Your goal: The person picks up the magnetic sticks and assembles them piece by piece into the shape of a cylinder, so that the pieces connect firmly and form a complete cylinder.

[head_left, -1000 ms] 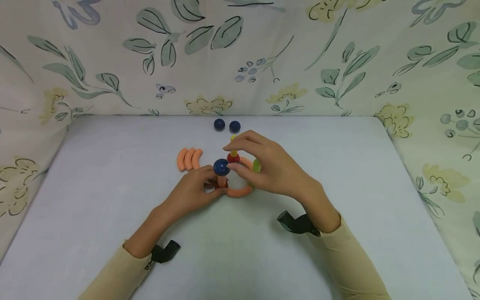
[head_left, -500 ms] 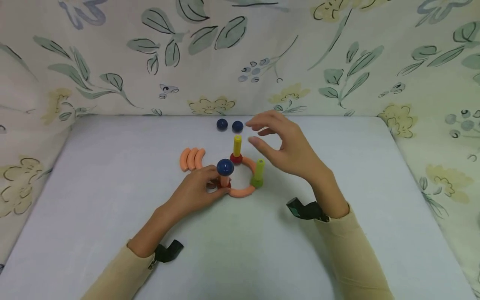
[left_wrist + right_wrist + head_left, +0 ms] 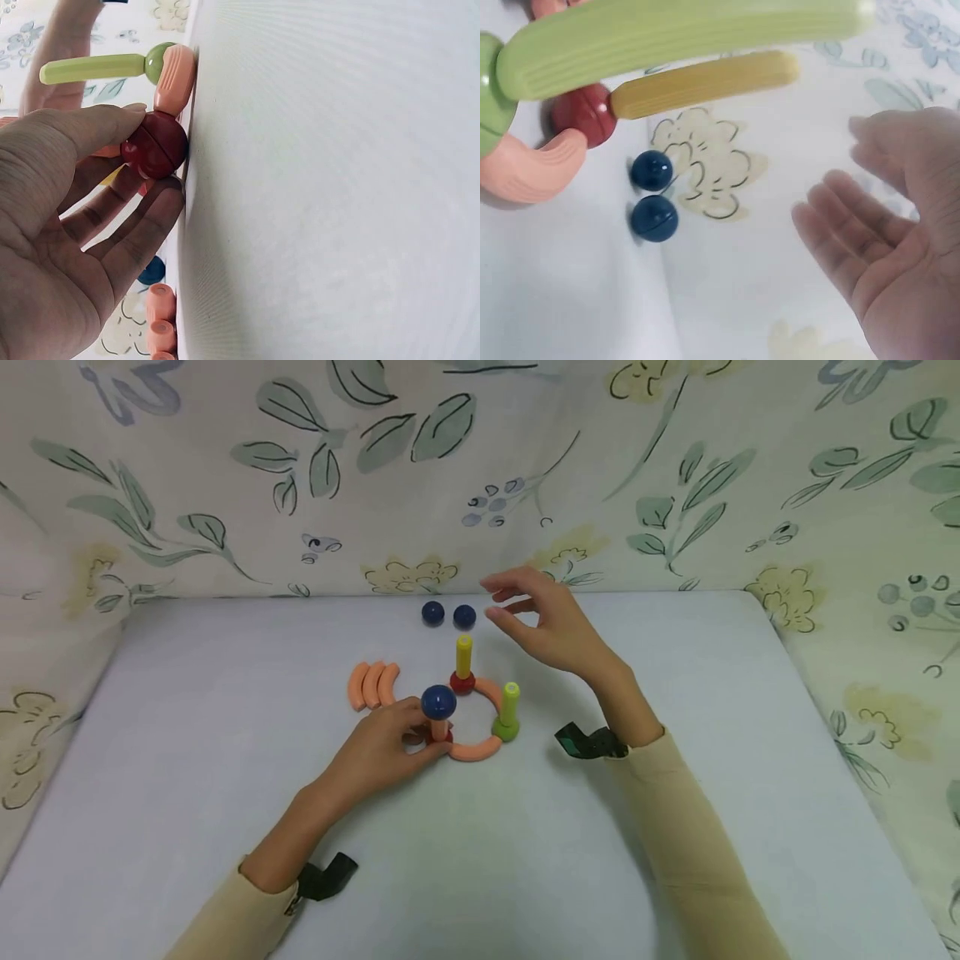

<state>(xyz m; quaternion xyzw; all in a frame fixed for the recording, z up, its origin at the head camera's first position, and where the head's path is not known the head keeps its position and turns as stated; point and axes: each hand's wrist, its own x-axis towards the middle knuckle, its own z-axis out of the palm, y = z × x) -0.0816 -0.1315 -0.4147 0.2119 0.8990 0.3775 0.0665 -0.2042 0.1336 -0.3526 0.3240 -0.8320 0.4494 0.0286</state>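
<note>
My left hand (image 3: pixel 382 743) pinches a red ball (image 3: pixel 157 146) between thumb and fingers, low on the table. From that ball rises a short orange stick (image 3: pixel 439 729) topped by a blue ball (image 3: pixel 438 702). It belongs to a ring of curved orange pieces (image 3: pixel 475 751), joined to a green ball (image 3: pixel 506 729) with a light green stick (image 3: pixel 511 700) and another red ball (image 3: pixel 462 683) bearing a yellow stick (image 3: pixel 464 656). Over the back of the table, my right hand (image 3: pixel 551 627) holds nothing, fingers loosely bent, just right of two loose blue balls (image 3: pixel 432 613).
Several curved orange pieces (image 3: pixel 372 685) lie side by side left of the ring, close behind my left hand. A floral cloth (image 3: pixel 420 527) rises along the white table's (image 3: pixel 225 735) back edge. The two upright sticks stand between my hands.
My right hand has left the blue ball on top of the orange stick and moved back and right, beside the loose blue balls. My left hand keeps its grip on the red ball.
</note>
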